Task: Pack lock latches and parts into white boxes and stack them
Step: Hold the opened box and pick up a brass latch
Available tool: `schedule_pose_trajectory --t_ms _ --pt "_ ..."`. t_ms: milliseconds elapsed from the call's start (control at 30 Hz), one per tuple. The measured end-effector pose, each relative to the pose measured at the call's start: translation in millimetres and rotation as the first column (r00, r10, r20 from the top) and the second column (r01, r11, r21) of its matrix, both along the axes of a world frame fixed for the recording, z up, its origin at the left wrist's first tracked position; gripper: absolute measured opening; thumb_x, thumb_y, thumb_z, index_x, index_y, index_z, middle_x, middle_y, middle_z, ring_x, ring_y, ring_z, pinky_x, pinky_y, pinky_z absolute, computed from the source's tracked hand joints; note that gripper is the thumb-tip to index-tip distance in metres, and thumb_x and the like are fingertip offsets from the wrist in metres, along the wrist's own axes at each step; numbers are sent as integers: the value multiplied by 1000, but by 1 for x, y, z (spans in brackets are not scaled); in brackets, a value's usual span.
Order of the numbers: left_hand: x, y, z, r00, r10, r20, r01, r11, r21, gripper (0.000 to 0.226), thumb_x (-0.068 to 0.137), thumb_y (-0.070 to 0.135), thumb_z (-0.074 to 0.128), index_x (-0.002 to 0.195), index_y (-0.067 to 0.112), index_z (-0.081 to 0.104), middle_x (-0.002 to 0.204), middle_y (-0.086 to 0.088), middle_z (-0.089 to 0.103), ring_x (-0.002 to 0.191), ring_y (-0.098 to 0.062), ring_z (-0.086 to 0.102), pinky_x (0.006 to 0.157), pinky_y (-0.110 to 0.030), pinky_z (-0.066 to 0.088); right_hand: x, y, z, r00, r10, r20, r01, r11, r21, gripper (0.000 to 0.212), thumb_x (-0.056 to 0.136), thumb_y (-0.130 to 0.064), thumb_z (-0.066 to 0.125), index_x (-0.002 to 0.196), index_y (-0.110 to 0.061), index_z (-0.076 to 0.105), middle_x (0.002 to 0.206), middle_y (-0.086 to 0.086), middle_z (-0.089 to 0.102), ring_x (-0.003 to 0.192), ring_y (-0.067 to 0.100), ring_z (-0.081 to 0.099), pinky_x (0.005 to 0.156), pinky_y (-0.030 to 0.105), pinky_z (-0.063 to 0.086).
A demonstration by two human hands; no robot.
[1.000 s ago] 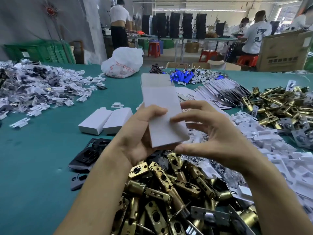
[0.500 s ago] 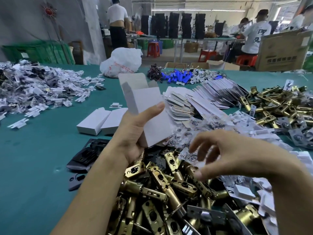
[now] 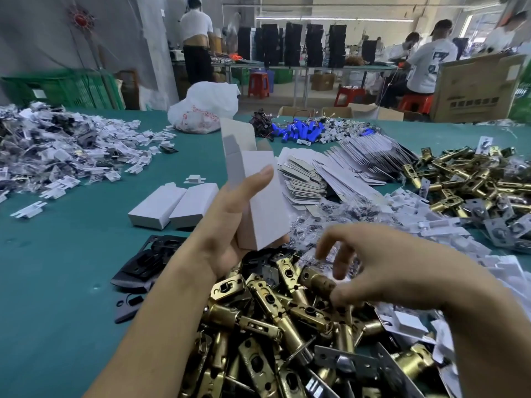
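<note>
The green counter (image 3: 57,282) carries everything we work with. Nearest to us lies a big heap of brass latches (image 3: 273,334), and behind it a row of flat box blanks (image 3: 359,162). Two closed white boxes (image 3: 172,206) lie side by side on the left, touching each other. We judge these are finished, and no stack is begun. The white box (image 3: 264,202) of this round is above the far edge of the heap: our left hand (image 3: 230,231) holds it upright, thumb on the front face, with the top flaps standing open. Our right hand (image 3: 382,271) hovers low over the heap, fingers half bent and spread, with nothing between them. Its thumb is just beside the barrel of one latch (image 3: 316,280). So the step, we think, is picking a latch. The next move asks us to close the fingers around one barrel, lift it free of its neighbours — they lie crossed and may catch — and slide it into the open top.
</note>
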State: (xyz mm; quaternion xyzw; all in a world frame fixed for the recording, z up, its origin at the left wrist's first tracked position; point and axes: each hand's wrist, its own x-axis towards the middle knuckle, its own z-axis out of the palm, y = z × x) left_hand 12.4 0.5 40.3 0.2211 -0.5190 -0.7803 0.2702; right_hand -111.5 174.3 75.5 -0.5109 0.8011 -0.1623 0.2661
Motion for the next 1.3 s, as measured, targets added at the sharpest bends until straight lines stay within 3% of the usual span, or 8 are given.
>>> schedule_pose_trajectory --t_ms 133,267,367,533,700,900,1200,1300 --pt "1 3 -3 995 -92 25 94 993 -78 41 48 42 87 87 34 78 86 -1 74 82 -23 71 79 -61 59 -15 -4 -7 973 -172 -152 128 957 -260 12 85 -23 71 90 -32 63 84 -8 70 73 5 68 73 32 60" --pt "3 3 -7 981 -174 87 186 968 -166 63 46 31 84 107 29 70 93 -2 75 85 -26 70 76 -50 60 -17 -14 -15 987 -126 -105 91 952 -291 16 83 -29 77 97 -30 69 88 -12 71 77 -5 64 71 13 52" --pt "6 5 -7 952 -289 100 304 933 -193 71 51 20 82 121 23 65 108 -14 70 93 -33 67 80 -61 56 -19 -10 -8 988 -138 -63 104 917 -385 12 84 -23 75 95 -28 72 83 -8 73 76 3 67 77 29 57" --pt "10 2 -9 932 -363 3 360 923 -138 80 55 15 74 133 14 55 125 -23 63 109 -49 62 88 -79 44 -21 8 11 977 -166 135 212 653 -727 20 76 -28 72 95 -30 70 83 -4 73 79 11 68 74 26 57" --pt "12 3 -9 904 -427 4 424 897 -125 75 55 10 74 128 9 57 111 -19 66 90 -37 70 70 -54 61 -26 8 11 951 -204 231 292 349 -891 17 92 -17 66 97 -32 68 82 -2 72 66 1 62 59 11 48" --pt "12 9 -10 808 -517 284 586 753 -297 60 59 16 76 118 14 64 110 -10 70 102 -22 67 91 -40 55 -23 3 16 950 -9 311 311 108 -944 18 89 -36 69 107 -33 68 92 -6 73 82 16 70 68 22 55" --pt "13 11 -9 786 -548 286 615 741 -270 70 58 17 75 125 7 59 129 -33 57 111 -34 60 103 -60 44 -6 -8 17 976 63 210 192 218 -957 21 90 -18 67 111 -18 66 93 0 74 82 15 72 68 22 56" --pt "12 10 -10 788 -563 249 613 751 -245 71 57 15 74 126 7 59 123 -29 63 108 -30 63 95 -47 52 -2 -8 16 979 62 192 164 314 -935 28 84 -17 69 111 -21 65 94 3 75 82 16 72 71 26 58"
